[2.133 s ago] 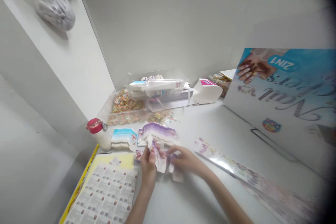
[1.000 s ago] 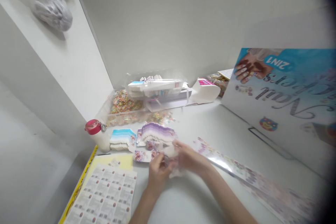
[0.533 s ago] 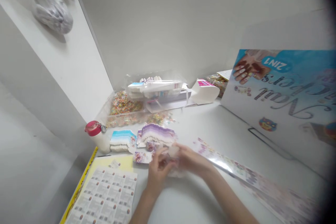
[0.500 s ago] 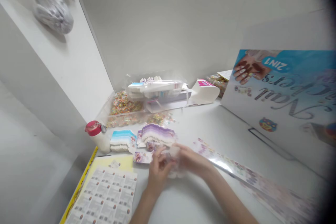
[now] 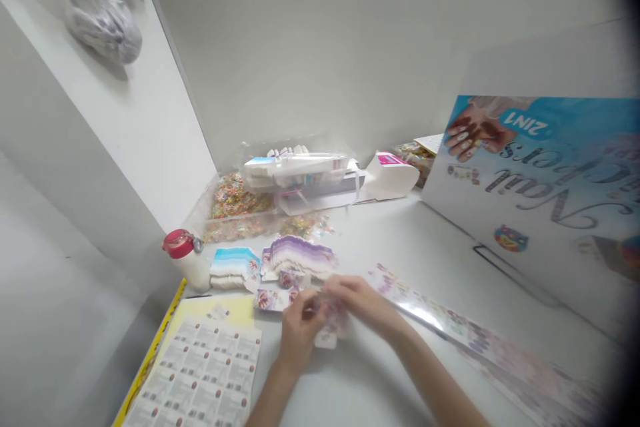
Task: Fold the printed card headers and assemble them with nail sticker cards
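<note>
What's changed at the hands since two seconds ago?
The left hand has moved rightward and nearer the wearer, closing on the right hand; both now grip the pale printed piece, held lower. The purple stack, blue stack and bottle stayed put.

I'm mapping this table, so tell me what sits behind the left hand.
Behind the left hand, a small purple printed piece shows, and farther back a purple-and-white stack. The hand covers the piece's near right corner; whatever else lies directly behind the hand cannot be seen.
</note>
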`<move>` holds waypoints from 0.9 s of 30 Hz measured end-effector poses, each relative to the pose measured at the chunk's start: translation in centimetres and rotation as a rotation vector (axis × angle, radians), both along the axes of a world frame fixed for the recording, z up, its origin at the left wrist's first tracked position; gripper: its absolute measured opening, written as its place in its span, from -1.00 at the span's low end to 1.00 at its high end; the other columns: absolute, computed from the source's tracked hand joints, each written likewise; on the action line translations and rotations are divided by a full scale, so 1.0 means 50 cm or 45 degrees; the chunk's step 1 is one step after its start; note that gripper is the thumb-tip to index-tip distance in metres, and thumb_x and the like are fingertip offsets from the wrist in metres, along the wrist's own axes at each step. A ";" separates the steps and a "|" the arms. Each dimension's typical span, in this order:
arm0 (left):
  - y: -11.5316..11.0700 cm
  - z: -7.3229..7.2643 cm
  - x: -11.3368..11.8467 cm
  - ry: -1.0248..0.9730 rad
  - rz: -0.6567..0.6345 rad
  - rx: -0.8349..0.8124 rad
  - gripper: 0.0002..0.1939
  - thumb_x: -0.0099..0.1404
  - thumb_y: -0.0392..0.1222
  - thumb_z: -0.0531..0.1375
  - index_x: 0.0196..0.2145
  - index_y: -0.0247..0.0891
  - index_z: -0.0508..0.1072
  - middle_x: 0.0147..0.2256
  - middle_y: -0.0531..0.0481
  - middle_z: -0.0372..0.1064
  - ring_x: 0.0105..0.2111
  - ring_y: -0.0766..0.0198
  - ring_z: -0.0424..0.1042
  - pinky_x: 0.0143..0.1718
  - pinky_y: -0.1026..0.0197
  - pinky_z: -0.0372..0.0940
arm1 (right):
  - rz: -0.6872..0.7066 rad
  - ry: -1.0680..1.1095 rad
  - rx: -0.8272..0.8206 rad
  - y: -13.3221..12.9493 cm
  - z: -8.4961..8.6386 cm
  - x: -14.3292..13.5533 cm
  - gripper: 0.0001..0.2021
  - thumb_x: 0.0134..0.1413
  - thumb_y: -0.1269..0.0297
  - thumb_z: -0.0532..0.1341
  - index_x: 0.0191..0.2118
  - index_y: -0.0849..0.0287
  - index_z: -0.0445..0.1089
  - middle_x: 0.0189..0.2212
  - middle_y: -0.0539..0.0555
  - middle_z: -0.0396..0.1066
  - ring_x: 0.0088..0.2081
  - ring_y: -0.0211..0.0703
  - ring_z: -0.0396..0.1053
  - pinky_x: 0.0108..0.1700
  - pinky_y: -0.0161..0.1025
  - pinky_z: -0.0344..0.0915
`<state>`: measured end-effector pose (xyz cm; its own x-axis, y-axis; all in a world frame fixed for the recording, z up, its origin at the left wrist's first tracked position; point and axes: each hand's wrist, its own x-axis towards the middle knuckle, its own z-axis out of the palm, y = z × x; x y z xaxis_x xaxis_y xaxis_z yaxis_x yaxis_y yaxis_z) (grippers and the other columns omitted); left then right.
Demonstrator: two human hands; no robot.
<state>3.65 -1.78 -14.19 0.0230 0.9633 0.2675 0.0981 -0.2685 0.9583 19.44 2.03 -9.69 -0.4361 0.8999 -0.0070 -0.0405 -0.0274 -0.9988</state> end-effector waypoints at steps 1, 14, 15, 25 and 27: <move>0.000 -0.003 0.001 -0.019 0.003 0.001 -0.76 0.24 -0.03 0.18 -0.22 -0.23 0.41 -0.37 0.00 0.42 -0.39 0.25 0.39 -0.35 0.27 0.30 | -0.011 -0.020 0.007 0.000 0.000 0.001 -0.78 -0.03 0.14 0.25 -0.48 0.21 0.43 -0.54 -0.02 0.34 -0.49 -0.26 0.24 -0.42 -0.31 0.18; -0.001 -0.004 0.000 -0.021 0.066 0.037 -0.79 0.29 -0.07 0.14 -0.18 -0.22 0.40 -0.38 0.03 0.38 -0.38 0.26 0.39 -0.34 0.27 0.29 | 0.006 -0.074 0.116 -0.005 0.010 0.001 -0.69 0.07 0.09 0.20 -0.54 0.20 0.41 -0.54 -0.01 0.33 -0.46 -0.23 0.29 -0.36 -0.29 0.21; -0.001 -0.003 0.000 0.016 0.082 0.047 -0.79 0.30 -0.07 0.13 -0.18 -0.22 0.40 -0.38 0.03 0.38 -0.38 0.27 0.38 -0.35 0.27 0.28 | 0.019 -0.125 0.124 -0.003 0.012 0.005 -0.66 0.12 0.08 0.15 -0.53 0.20 0.43 -0.55 -0.01 0.33 -0.46 -0.23 0.29 -0.35 -0.28 0.22; -0.006 0.026 0.009 0.770 0.084 0.335 -0.85 0.28 -0.18 0.14 -0.23 -0.16 0.50 -0.38 -0.04 0.43 -0.29 0.11 0.32 -0.18 0.08 0.21 | -0.392 -0.632 0.662 0.080 -0.135 0.046 -0.72 0.14 0.25 0.09 -0.09 0.11 0.45 0.02 0.17 0.37 0.07 0.05 0.24 0.11 0.02 0.11; -0.005 0.029 0.011 0.925 0.096 0.409 -0.84 0.29 -0.26 0.11 -0.22 -0.16 0.48 -0.33 -0.03 0.46 -0.23 0.09 0.30 -0.12 0.03 0.19 | -0.393 -0.668 0.717 0.086 -0.158 0.042 -0.79 0.08 0.30 0.13 -0.21 0.11 0.49 0.03 0.15 0.36 0.10 0.06 0.21 0.15 0.03 0.05</move>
